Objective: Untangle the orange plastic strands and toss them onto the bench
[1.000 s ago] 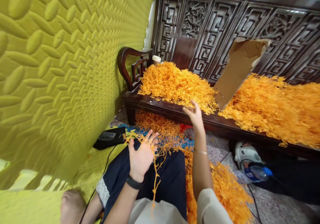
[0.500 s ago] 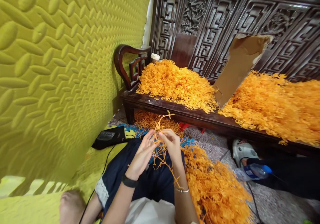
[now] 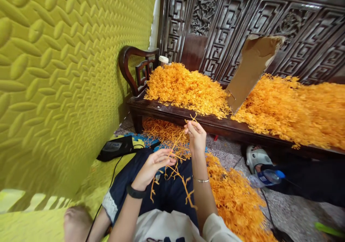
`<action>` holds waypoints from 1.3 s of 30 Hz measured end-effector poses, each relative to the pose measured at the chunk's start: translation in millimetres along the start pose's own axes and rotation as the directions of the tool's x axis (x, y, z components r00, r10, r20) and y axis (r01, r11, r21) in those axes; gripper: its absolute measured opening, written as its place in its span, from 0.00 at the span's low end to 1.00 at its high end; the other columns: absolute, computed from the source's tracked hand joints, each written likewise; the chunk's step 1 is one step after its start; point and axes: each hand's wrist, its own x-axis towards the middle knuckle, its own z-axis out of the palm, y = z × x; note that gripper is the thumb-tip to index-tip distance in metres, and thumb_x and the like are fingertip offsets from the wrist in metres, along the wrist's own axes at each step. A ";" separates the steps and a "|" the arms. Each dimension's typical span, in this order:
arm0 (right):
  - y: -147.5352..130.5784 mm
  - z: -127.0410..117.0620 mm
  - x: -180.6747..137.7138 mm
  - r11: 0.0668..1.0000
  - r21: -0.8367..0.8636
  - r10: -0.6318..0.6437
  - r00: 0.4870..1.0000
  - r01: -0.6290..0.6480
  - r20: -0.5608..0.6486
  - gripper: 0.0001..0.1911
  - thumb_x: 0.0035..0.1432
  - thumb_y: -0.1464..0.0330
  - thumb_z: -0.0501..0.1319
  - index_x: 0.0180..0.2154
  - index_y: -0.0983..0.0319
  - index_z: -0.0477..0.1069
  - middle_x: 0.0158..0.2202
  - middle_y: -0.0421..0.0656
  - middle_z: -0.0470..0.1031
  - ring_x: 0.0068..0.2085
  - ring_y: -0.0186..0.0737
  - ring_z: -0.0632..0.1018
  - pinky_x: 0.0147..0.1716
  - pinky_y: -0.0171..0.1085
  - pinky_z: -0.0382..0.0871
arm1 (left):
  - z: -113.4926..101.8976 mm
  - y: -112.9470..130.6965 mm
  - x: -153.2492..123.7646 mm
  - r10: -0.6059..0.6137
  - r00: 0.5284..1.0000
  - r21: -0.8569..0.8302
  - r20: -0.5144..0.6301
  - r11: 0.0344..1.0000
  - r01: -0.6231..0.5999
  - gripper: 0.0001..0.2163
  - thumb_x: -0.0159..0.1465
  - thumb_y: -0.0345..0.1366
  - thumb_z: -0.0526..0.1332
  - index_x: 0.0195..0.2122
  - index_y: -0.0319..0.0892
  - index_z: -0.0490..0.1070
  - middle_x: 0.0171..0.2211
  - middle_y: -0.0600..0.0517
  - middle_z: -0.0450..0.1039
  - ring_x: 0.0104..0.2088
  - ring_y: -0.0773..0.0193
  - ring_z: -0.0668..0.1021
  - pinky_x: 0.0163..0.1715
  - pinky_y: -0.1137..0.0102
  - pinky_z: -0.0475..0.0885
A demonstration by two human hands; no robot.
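Thin, branching orange plastic sprigs (image 3: 177, 141) stretch between my two hands above my lap. My right hand (image 3: 196, 136) is raised higher and pinches the upper end, whose small forked tip pokes out past the fingers. Lower down, my left hand (image 3: 156, 164) has its fingers closed around the lower part, with loose branches dangling below toward my lap. Beside my right forearm lies a big heap of orange plastic pieces (image 3: 234, 195) on the floor. More orange strands (image 3: 167, 130) are piled under the bench, just beyond my hands.
A dark carved wooden bench (image 3: 161, 109) holds orange heaps, parted by a cardboard piece (image 3: 250, 69). A black pouch (image 3: 115, 148) with a cable lies left. At right are another person's shoe (image 3: 257, 157) and a water bottle (image 3: 271, 177). A yellow padded wall (image 3: 67, 73) rises at left.
My right hand has moved up and away from my left, drawing the orange sprigs out between them. The left hand has dropped slightly. The whole view has shifted a little.
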 end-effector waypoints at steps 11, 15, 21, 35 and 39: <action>-24.4 -17.8 35.2 0.989 0.145 -0.049 0.996 0.038 0.069 0.13 0.48 0.61 0.64 0.36 0.60 0.71 0.36 0.42 0.73 0.38 0.33 0.75 0.46 0.37 0.69 | 0.1 2.3 -1.6 0.119 0.981 0.062 -0.156 0.992 -0.110 0.10 0.56 0.41 0.64 0.30 0.37 0.72 0.20 0.55 0.70 0.19 0.70 0.71 0.24 0.74 0.67; -28.9 -25.7 34.4 0.987 0.028 -0.162 0.984 0.160 0.072 0.18 0.51 0.56 0.60 0.40 0.61 0.70 0.41 0.47 0.72 0.46 0.39 0.74 0.53 0.44 0.65 | -0.7 1.2 -0.4 0.138 0.972 0.010 -0.188 0.990 -0.139 0.10 0.57 0.40 0.63 0.32 0.38 0.72 0.22 0.55 0.71 0.18 0.71 0.71 0.24 0.74 0.66; -57.1 -47.3 13.8 0.935 0.157 -0.312 0.948 0.317 -0.061 0.16 0.52 0.61 0.62 0.42 0.60 0.71 0.42 0.44 0.71 0.43 0.34 0.73 0.55 0.39 0.62 | -6.6 -0.4 -2.7 0.135 0.965 0.016 -0.226 0.991 -0.135 0.09 0.55 0.38 0.64 0.32 0.37 0.74 0.24 0.52 0.74 0.19 0.70 0.71 0.24 0.73 0.65; -39.6 -74.0 -19.9 0.961 0.009 -0.278 0.959 0.278 0.054 0.14 0.52 0.52 0.58 0.28 0.55 0.72 0.27 0.41 0.66 0.22 0.32 0.63 0.25 0.38 0.65 | -41.8 -9.7 -2.3 0.173 0.906 0.081 -0.386 0.985 -0.153 0.09 0.52 0.37 0.66 0.29 0.36 0.75 0.21 0.53 0.72 0.20 0.71 0.71 0.23 0.75 0.66; -1.6 -66.3 -2.3 0.963 -0.241 -0.082 0.985 0.117 0.152 0.23 0.49 0.55 0.61 0.45 0.59 0.71 0.44 0.47 0.73 0.35 0.38 0.75 0.37 0.41 0.70 | -37.3 -9.6 -3.6 0.168 0.913 0.092 -0.373 0.985 -0.144 0.08 0.51 0.37 0.66 0.28 0.37 0.75 0.20 0.53 0.72 0.19 0.71 0.70 0.23 0.75 0.66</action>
